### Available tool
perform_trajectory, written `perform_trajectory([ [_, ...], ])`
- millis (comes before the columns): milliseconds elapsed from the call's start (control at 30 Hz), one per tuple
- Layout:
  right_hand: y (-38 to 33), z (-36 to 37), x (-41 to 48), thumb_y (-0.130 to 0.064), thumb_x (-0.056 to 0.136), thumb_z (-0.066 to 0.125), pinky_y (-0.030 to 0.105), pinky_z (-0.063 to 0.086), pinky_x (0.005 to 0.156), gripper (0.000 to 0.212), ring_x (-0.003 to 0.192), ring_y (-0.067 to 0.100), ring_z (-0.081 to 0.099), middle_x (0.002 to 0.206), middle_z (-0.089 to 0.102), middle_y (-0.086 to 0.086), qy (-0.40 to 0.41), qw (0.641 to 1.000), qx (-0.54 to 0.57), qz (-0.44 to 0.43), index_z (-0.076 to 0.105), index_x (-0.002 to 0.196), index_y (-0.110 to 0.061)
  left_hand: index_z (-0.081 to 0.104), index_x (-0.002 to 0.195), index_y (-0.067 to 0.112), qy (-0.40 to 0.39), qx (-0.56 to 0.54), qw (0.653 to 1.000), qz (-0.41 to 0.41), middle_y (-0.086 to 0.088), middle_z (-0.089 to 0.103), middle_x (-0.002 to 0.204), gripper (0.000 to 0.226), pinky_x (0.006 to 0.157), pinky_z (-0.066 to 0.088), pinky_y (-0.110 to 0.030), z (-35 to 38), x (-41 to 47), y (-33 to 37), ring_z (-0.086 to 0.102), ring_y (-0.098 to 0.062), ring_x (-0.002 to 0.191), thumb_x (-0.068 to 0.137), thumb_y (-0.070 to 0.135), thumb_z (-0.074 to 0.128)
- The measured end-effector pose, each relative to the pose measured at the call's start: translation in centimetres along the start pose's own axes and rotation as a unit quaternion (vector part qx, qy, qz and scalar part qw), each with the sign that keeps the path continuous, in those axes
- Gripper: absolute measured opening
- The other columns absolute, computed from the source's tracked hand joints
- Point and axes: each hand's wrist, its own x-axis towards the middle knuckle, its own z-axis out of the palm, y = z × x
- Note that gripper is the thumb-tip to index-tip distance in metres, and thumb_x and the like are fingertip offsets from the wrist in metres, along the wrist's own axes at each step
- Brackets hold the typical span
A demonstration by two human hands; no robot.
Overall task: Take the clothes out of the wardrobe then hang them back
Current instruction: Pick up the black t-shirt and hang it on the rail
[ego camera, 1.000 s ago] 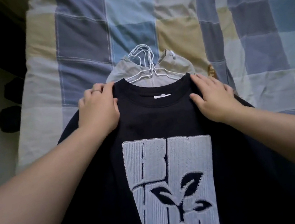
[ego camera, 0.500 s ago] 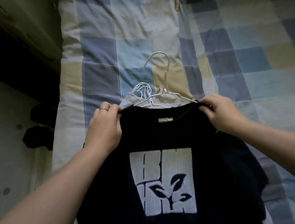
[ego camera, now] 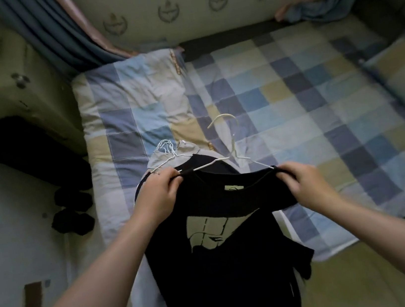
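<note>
A black T-shirt (ego camera: 229, 274) with a pale printed graphic hangs on a white wire hanger (ego camera: 231, 146), lifted above the bed. My left hand (ego camera: 160, 193) pinches its left shoulder and my right hand (ego camera: 302, 186) grips its right shoulder, each over an end of the hanger. The graphic is creased and partly folded. Behind the shirt a grey garment (ego camera: 163, 157) lies on the bed with several white hangers (ego camera: 166, 146) on it.
A checked blue, yellow and white quilt (ego camera: 293, 104) covers the bed. Curtains (ego camera: 55, 36) hang at the far left and right corners. A dark long object (ego camera: 29, 149) and dark items (ego camera: 72, 213) lie on the floor at left.
Both hands lifted the black T-shirt with its hanger off the bed and toward me. The view pulled back, showing the whole bed, the wall and the curtains. The graphic is now creased.
</note>
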Motion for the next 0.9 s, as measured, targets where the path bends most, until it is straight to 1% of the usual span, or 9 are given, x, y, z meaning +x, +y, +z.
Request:
perform_trajectory([
  [67, 0.3, -2.7, -3.3, -0.007, 0.091, 0.063, 0.033, 0.046, 0.081, 0.014, 0.092, 0.027, 0.068, 0.096, 0.074, 0.006, 0.032, 0.999, 0.013, 0.018, 0.072, 0.101, -0.011, 0.066, 0.094, 0.015, -0.006, -0.008, 0.999, 0.030, -0.001, 0.067, 0.091, 0.007, 0.076, 0.043, -0.035, -0.5, -0.3, 3.0, 0.060, -0.024, 0.090, 0.096, 0.020, 0.061],
  [167, 1.2, -6.9, -7.5, -0.010, 0.093, 0.061, 0.028, 0.044, 0.079, 0.015, 0.092, 0.023, 0.067, 0.097, 0.074, 0.004, 0.090, 0.995, 0.025, 0.041, 0.072, 0.102, -0.011, 0.066, 0.097, 0.016, -0.009, -0.004, 0.996, 0.093, 0.001, 0.064, 0.092, 0.010, 0.079, 0.045, -0.038, -0.6, -0.1, 8.1, 0.058, -0.022, 0.090, 0.097, 0.022, 0.058],
  [300, 3.6, -12.8, -12.8, -0.009, 0.094, 0.060, 0.018, 0.040, 0.075, 0.013, 0.089, 0.020, 0.065, 0.094, 0.072, 0.003, 0.173, 0.983, 0.026, 0.063, 0.071, 0.100, -0.010, 0.065, 0.096, 0.019, 0.002, -0.010, 0.987, 0.158, 0.008, 0.055, 0.090, 0.009, 0.077, 0.040, -0.033, 0.7, 0.6, 16.2, 0.055, -0.019, 0.088, 0.098, 0.022, 0.057],
  [400, 6.3, -17.2, -17.4, -0.008, 0.093, 0.061, 0.013, 0.037, 0.077, 0.013, 0.091, 0.013, 0.063, 0.097, 0.071, -0.002, 0.225, 0.971, 0.021, 0.083, 0.071, 0.100, -0.011, 0.062, 0.094, 0.026, -0.007, -0.024, 0.974, 0.226, 0.011, 0.055, 0.092, 0.008, 0.083, 0.047, -0.040, 2.5, 0.8, 23.3, 0.058, -0.019, 0.091, 0.098, 0.025, 0.056],
  [500, 9.7, -22.0, -22.9, -0.008, 0.093, 0.062, 0.016, 0.040, 0.081, 0.013, 0.091, 0.009, 0.062, 0.098, 0.071, -0.002, 0.285, 0.953, 0.007, 0.101, 0.072, 0.101, -0.010, 0.065, 0.100, 0.022, -0.008, -0.031, 0.962, 0.273, 0.009, 0.059, 0.098, 0.013, 0.089, 0.046, -0.041, 5.1, 0.1, 31.4, 0.056, -0.017, 0.096, 0.100, 0.027, 0.052],
  [600, 13.9, -26.7, -28.7, -0.011, 0.094, 0.061, 0.027, 0.048, 0.088, 0.016, 0.096, 0.014, 0.065, 0.102, 0.071, 0.000, 0.323, 0.938, 0.006, 0.124, 0.072, 0.106, -0.009, 0.065, 0.101, 0.020, -0.010, -0.041, 0.947, 0.319, 0.005, 0.062, 0.099, 0.016, 0.088, 0.046, -0.042, 8.3, -1.6, 39.8, 0.056, -0.020, 0.095, 0.101, 0.027, 0.051],
  [633, 15.2, -28.4, -30.8, -0.011, 0.095, 0.061, 0.026, 0.048, 0.088, 0.016, 0.097, 0.014, 0.065, 0.102, 0.071, -0.001, 0.335, 0.933, 0.002, 0.131, 0.072, 0.106, -0.009, 0.065, 0.101, 0.021, -0.013, -0.046, 0.942, 0.333, 0.006, 0.061, 0.099, 0.015, 0.087, 0.046, -0.042, 9.6, -2.2, 42.6, 0.055, -0.020, 0.095, 0.101, 0.027, 0.051],
  [733, 18.7, -32.5, -36.4, -0.012, 0.094, 0.061, 0.012, 0.042, 0.084, 0.015, 0.096, 0.012, 0.064, 0.100, 0.070, -0.004, 0.374, 0.914, -0.008, 0.155, 0.071, 0.106, -0.009, 0.064, 0.101, 0.021, -0.026, -0.056, 0.928, 0.369, 0.006, 0.059, 0.098, 0.016, 0.086, 0.046, -0.041, 13.1, -3.9, 49.9, 0.055, -0.020, 0.095, 0.101, 0.028, 0.050],
  [900, 25.0, -39.1, -48.0, -0.019, 0.097, 0.058, 0.003, 0.039, 0.083, 0.021, 0.099, 0.007, 0.061, 0.103, 0.066, -0.007, 0.445, 0.869, -0.025, 0.213, 0.069, 0.113, -0.012, 0.065, 0.105, 0.020, -0.073, -0.106, 0.887, 0.443, 0.002, 0.062, 0.103, 0.016, 0.086, 0.046, -0.038, 20.6, -8.4, 64.1, 0.056, -0.019, 0.096, 0.100, 0.027, 0.051],
])
